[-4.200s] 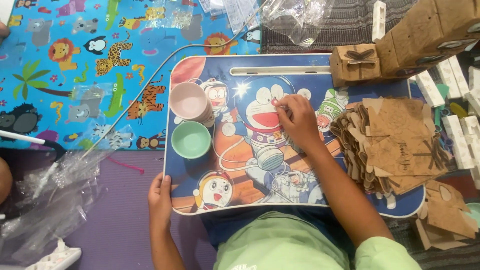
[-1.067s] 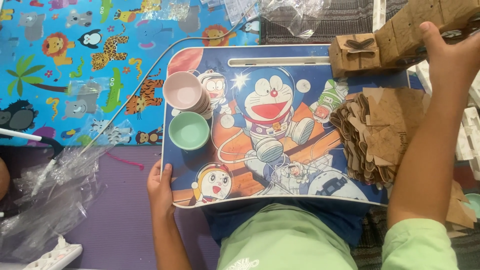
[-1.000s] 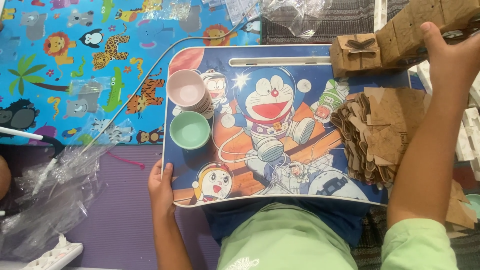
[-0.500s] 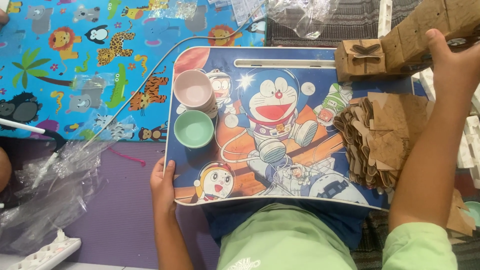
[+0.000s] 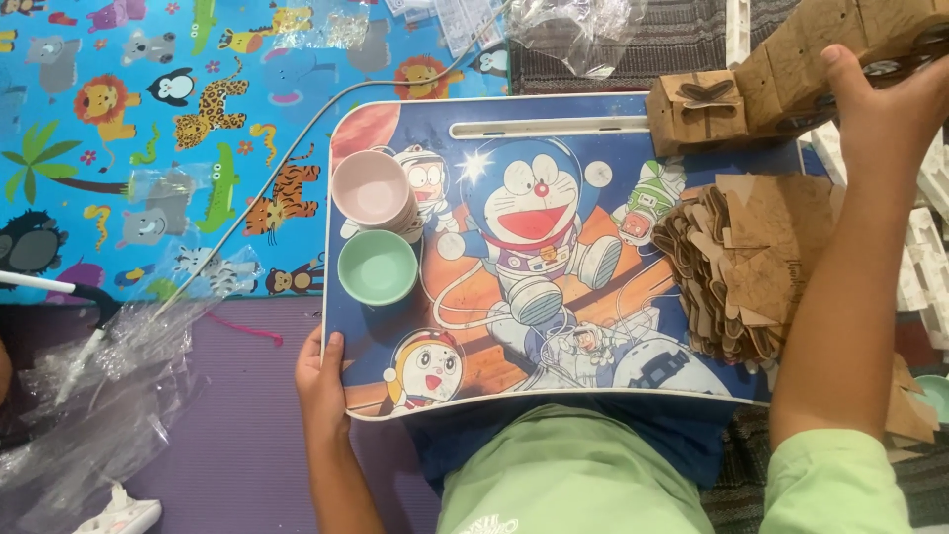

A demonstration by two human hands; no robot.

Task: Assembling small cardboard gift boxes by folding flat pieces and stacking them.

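Note:
A lap tray [image 5: 554,99] with a cartoon space print lies across my lap. My left hand [image 5: 321,381] grips its near-left edge, thumb on top. A pink cup [image 5: 371,188] and a green cup [image 5: 378,265] stand side by side on the tray's left part. A heap of brown cardboard pieces [image 5: 751,262] covers the tray's right side. My right hand [image 5: 885,94] reaches past the heap to the far right and holds a brown cardboard model [image 5: 781,69], thumb against its side. My forearm hides part of the heap.
A colourful animal-print play mat [image 5: 148,119] lies to the left, with a white cable [image 5: 247,188] across it. Crumpled clear plastic bags [image 5: 99,396] sit on the purple mat [image 5: 227,455]. White pieces [image 5: 929,257] are stacked at the right edge.
My right hand left the middle of the tray and went up to the cardboard model at the far right. My left hand stayed on the tray's edge.

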